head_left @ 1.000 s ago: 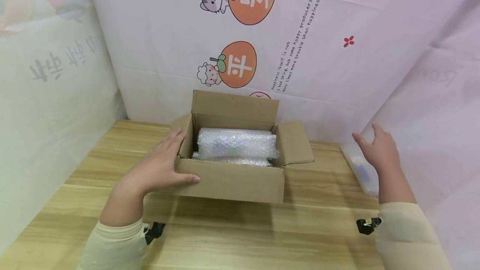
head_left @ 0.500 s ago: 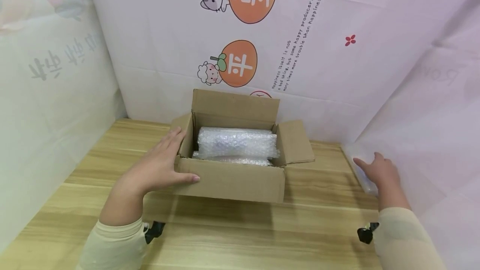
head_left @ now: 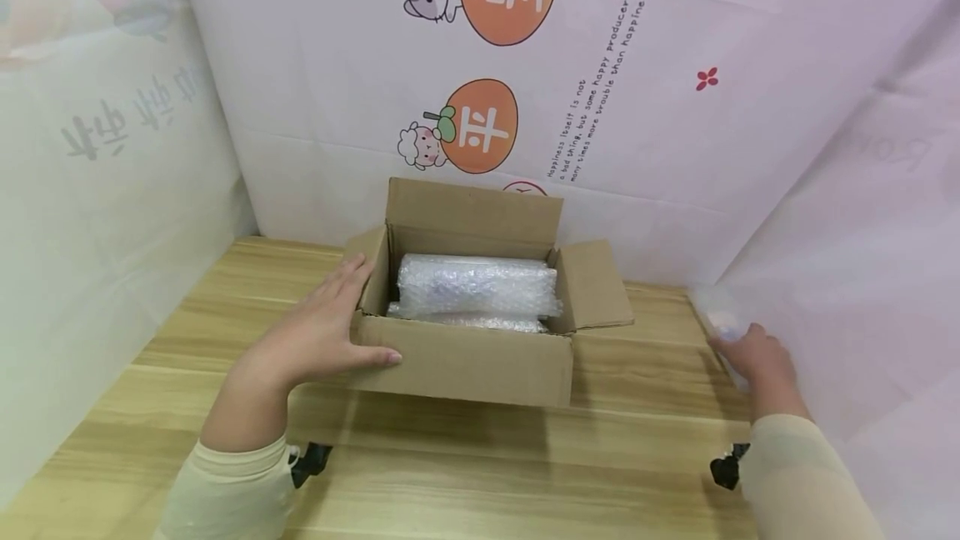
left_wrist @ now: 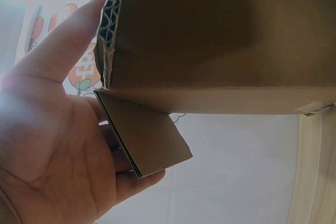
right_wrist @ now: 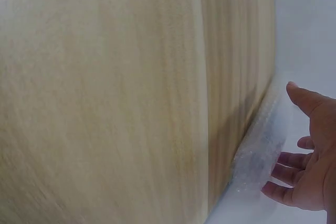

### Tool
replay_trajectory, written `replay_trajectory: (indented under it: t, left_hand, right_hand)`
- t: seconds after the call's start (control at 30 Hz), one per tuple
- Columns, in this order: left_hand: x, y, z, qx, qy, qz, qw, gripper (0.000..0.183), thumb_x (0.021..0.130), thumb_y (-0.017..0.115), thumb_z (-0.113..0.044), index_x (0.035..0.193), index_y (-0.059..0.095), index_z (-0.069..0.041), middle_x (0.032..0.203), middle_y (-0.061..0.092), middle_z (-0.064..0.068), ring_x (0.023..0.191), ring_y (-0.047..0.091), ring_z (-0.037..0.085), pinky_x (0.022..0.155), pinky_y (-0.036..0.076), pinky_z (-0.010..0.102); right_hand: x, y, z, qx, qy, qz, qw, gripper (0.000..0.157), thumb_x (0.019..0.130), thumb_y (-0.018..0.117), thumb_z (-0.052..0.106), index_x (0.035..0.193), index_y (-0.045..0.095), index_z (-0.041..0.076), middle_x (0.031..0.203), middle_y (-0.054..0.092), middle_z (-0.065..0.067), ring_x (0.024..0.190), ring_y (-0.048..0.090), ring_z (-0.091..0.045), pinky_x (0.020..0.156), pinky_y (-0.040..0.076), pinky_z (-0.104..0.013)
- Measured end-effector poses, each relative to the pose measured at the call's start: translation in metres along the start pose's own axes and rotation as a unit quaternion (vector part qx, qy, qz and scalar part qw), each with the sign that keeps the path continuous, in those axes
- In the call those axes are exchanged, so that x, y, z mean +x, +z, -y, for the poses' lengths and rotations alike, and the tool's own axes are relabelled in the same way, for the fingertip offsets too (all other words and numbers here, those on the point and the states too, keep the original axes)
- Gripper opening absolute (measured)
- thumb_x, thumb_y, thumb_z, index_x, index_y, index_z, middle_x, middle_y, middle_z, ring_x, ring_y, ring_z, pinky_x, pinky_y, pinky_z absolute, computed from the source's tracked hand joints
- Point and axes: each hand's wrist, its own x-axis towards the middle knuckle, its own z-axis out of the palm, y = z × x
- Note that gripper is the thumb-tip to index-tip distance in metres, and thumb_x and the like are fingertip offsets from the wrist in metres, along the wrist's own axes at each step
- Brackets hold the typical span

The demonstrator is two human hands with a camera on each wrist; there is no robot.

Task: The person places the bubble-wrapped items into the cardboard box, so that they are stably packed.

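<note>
An opened cardboard box stands on the wooden table with its flaps spread. Bubble-wrapped packs fill much of its inside. My left hand rests against the box's near left corner, thumb straight along the front flap. In the left wrist view, its fingers lie behind the small side flap. Far to the right, my right hand is beside another bubble-wrapped item lying along the table's right edge. Its thumb and fingers are spread in the right wrist view; whether the fingertips touch the wrap I cannot tell.
A white printed sheet hangs behind the box, and similar sheets line both sides. The wooden tabletop extends in front of and around the box. Black wrist mounts stick out at both sleeves.
My right hand has come down toward the bubble-wrapped item at the right edge and now partly covers it. My left hand and the box stay in place; the head view shifts slightly.
</note>
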Motion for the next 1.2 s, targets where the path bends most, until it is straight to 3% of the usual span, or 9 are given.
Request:
replay_trajectory:
  t: [0.13,0.3,0.43,0.7,0.83,1.2]
  left_hand:
    - [0.000,0.000,-0.001,0.000,-0.001,0.002,1.0000,0.128,0.070,0.067,-0.078,0.159,0.003,-0.012,0.166,0.002,0.010,0.152,0.005,0.036,0.121,0.014,0.058]
    - [0.000,0.000,-0.002,-0.001,-0.002,0.003,1.0000,0.128,0.070,0.066,-0.078,0.159,0.003,-0.013,0.166,0.002,0.009,0.152,0.005,0.034,0.121,0.014,0.058]
    - [-0.001,0.000,-0.002,-0.003,-0.003,0.003,1.0000,0.128,0.070,0.066,-0.079,0.159,0.002,-0.013,0.166,0.001,0.009,0.152,0.005,0.034,0.121,0.014,0.058]
    - [-0.002,0.001,-0.001,-0.005,-0.001,0.003,1.0000,0.128,0.070,0.067,-0.078,0.159,0.003,-0.013,0.166,0.002,0.009,0.152,0.004,0.035,0.121,0.013,0.058]
    - [-0.002,0.000,0.000,-0.004,0.000,0.004,1.0000,0.127,0.071,0.067,-0.077,0.159,0.003,-0.012,0.166,0.002,0.010,0.152,0.004,0.036,0.121,0.013,0.058]
    - [-0.002,-0.002,-0.002,-0.002,0.002,0.003,1.0000,0.127,0.071,0.068,-0.075,0.159,0.004,-0.010,0.166,0.002,0.011,0.152,0.005,0.037,0.121,0.014,0.058]
  right_hand:
    - [0.000,0.002,-0.002,-0.016,-0.007,-0.005,1.000,0.106,0.092,0.047,0.065,0.139,0.020,-0.027,0.131,0.029,-0.052,0.114,0.036,-0.067,0.096,0.037,-0.071]
    - [-0.001,0.005,-0.005,-0.039,-0.020,-0.026,0.999,0.083,0.094,0.056,0.046,0.128,0.035,-0.028,0.118,0.043,-0.050,0.104,0.046,-0.064,0.089,0.043,-0.068]
    - [-0.002,0.007,-0.007,-0.037,-0.019,-0.030,0.999,0.072,0.092,0.057,0.037,0.123,0.040,-0.026,0.111,0.048,-0.048,0.099,0.049,-0.061,0.085,0.045,-0.067]
    - [-0.002,0.001,-0.001,-0.002,-0.028,-0.008,1.000,0.078,0.097,0.050,0.042,0.136,0.029,-0.023,0.129,0.037,-0.049,0.114,0.041,-0.063,0.096,0.039,-0.069]
    - [-0.003,-0.009,0.009,0.030,-0.043,-0.002,0.999,0.081,0.098,0.046,0.046,0.139,0.026,-0.022,0.133,0.035,-0.048,0.115,0.041,-0.062,0.096,0.039,-0.069]
    - [-0.008,-0.048,0.057,0.073,-0.099,-0.068,0.990,0.082,0.099,0.046,0.049,0.145,0.025,-0.016,0.137,0.035,-0.046,0.117,0.043,-0.060,0.092,0.041,-0.069]
